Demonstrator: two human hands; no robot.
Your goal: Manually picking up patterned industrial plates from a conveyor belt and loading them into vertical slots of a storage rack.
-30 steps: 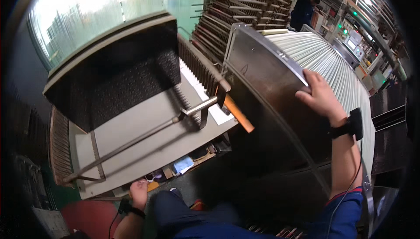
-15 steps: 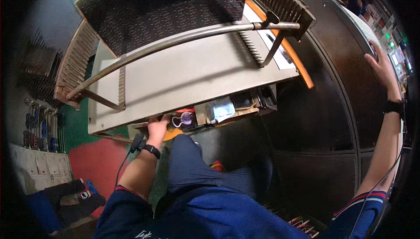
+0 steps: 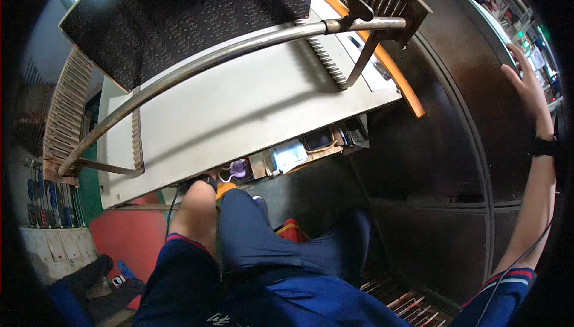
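My left forearm (image 3: 196,210) reaches under the front edge of the white tabletop (image 3: 227,105). A black wristband (image 3: 207,181) shows at the edge, but the fingers are hidden beneath, so I cannot tell whether they hold anything. Just right of that wrist, on the shelf below, stands a purple bottle (image 3: 239,170) with a loop handle, and an orange item (image 3: 225,189) lies near it. At the far right, my right hand (image 3: 528,84) is open, its fingers apart, by the top edge of a tall dark cabinet (image 3: 460,111). Nothing shows in it.
A metal bar (image 3: 233,52) on slotted racks spans the tabletop, with a dark textured panel (image 3: 197,16) behind it. An orange strip (image 3: 394,67) edges the right side. The shelf holds a light blue packet (image 3: 290,156) and a dark box (image 3: 318,140). Grey lockers (image 3: 57,249) stand left.
My left hand has gone farther under the tabletop, out of sight. The view has shifted, with the table now lower left. My right hand stays beside the cabinet edge, still open.
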